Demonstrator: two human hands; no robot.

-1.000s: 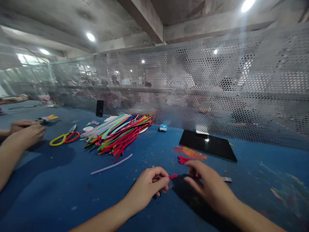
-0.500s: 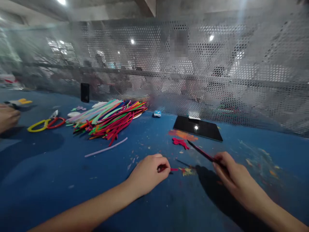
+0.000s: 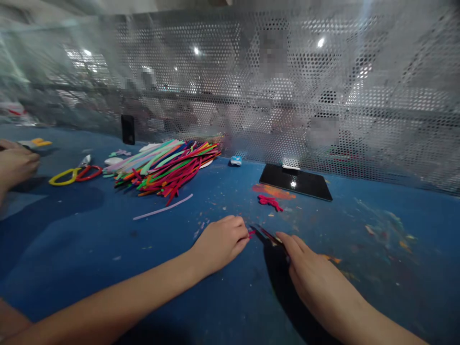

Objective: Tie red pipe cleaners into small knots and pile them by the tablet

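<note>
My left hand (image 3: 223,241) is closed near the middle of the table, its fingertips pinching a short pink pipe cleaner (image 3: 251,234) that is mostly hidden. In my right hand (image 3: 308,268) is a slim dark pointed tool (image 3: 269,235) with a reddish side; its exact kind I cannot make out. The tool's tip points left, close to the pink end, and I cannot tell whether they touch. Just beyond both hands lies a bent, twisted piece of pink pipe cleaner (image 3: 270,201).
A pile of colourful pipe cleaners (image 3: 165,167) lies back left, with a lilac pipe cleaner (image 3: 163,211) before it. Scissors (image 3: 76,175) and another person's hand (image 3: 16,165) are further left. A black tablet (image 3: 296,182) lies before the perforated metal screen (image 3: 230,96).
My right hand has moved left, bringing the dark tool's tip close to my left hand's fingertips. The view has tilted down slightly.
</note>
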